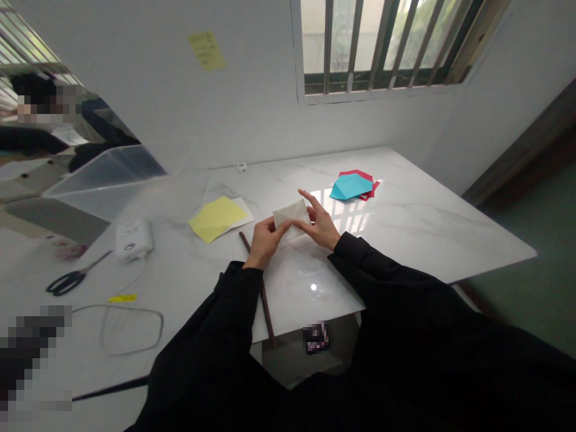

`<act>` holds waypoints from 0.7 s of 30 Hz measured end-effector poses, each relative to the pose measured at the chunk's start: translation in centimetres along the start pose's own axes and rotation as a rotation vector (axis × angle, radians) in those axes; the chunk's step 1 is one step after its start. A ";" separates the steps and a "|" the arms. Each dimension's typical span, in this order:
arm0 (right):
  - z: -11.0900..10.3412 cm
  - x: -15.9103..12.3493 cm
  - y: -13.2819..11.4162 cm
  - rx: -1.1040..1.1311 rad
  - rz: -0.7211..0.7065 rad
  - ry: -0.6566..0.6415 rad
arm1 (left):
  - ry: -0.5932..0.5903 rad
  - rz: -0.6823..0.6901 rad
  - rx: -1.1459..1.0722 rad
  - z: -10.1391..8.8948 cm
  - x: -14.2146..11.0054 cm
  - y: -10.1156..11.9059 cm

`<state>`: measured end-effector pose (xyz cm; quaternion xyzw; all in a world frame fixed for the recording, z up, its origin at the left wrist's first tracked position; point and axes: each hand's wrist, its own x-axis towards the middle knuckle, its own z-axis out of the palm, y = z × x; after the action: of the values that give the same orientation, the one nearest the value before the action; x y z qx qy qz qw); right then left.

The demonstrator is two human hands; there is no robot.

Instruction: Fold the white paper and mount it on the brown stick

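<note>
A small white paper envelope (290,212), its flaps folded toward the middle, is held above the table between my two hands. My left hand (266,238) pinches its lower left part, thumb on the front. My right hand (323,223) grips the lower right part with the thumb, its index finger stretched up and away from the paper. The fingers behind the envelope are partly hidden. Left of my hands lie a yellow paper sheet (216,220) and a white sheet (243,214) partly under it. To the right, a blue paper envelope (351,186) rests on red paper pieces (369,178).
A dark brown stick (267,306) lies by my left forearm. Further left are black-handled scissors (67,282), a white box-shaped device (134,239), a yellow strip (123,298) and a thin cable (162,327). A clear plastic bin (108,174) stands behind; another person is beyond it.
</note>
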<state>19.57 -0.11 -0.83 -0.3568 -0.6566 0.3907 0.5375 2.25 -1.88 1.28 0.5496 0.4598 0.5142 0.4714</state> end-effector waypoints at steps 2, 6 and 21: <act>0.0 0.1 0.3 0.030 0.001 -0.005 | 0.009 0.007 0.011 0.0 0.0 0.0; 0.0 0.3 0.8 0.075 0.001 -0.016 | 0.004 0.024 0.048 -0.2 0.1 -0.2; 0.1 0.3 0.6 0.086 0.021 -0.008 | 0.014 0.053 0.074 -0.3 0.2 -0.4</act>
<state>19.45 0.44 -1.21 -0.3385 -0.6376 0.4255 0.5457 1.97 -1.61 0.96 0.5749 0.4672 0.5129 0.4337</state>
